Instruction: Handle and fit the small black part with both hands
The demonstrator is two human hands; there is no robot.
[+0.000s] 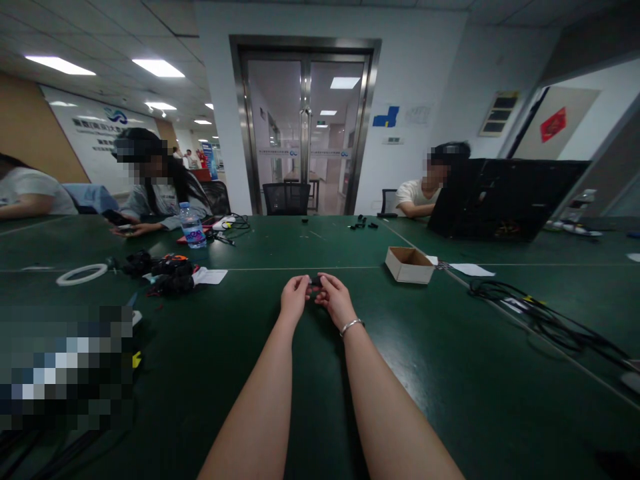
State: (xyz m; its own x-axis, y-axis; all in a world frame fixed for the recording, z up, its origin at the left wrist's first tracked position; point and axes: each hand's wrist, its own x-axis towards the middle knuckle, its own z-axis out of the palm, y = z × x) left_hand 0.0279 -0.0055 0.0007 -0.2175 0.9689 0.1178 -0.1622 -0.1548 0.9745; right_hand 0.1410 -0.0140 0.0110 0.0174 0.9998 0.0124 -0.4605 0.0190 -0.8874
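Observation:
Both my hands are stretched out over the green table [320,373], fingertips facing each other. Between them is a small black piece [315,281], with what looks like a silvery bit near its left end; its exact kind is too small to make out. My left hand [296,297] pinches the left end between thumb and fingers. The right end sits in the pinch of my right hand [336,299], whose lower fingers curl beneath. A silver bracelet [351,326] circles my right wrist. My fingers cover much of the piece.
An open cardboard box [409,265] stands to the right, with black cables [545,313] beyond. Several small black pieces [363,223] lie far back. Leftward are a water bottle [193,227], dark gear [170,272] and a white ring [81,274]. People sit around the table.

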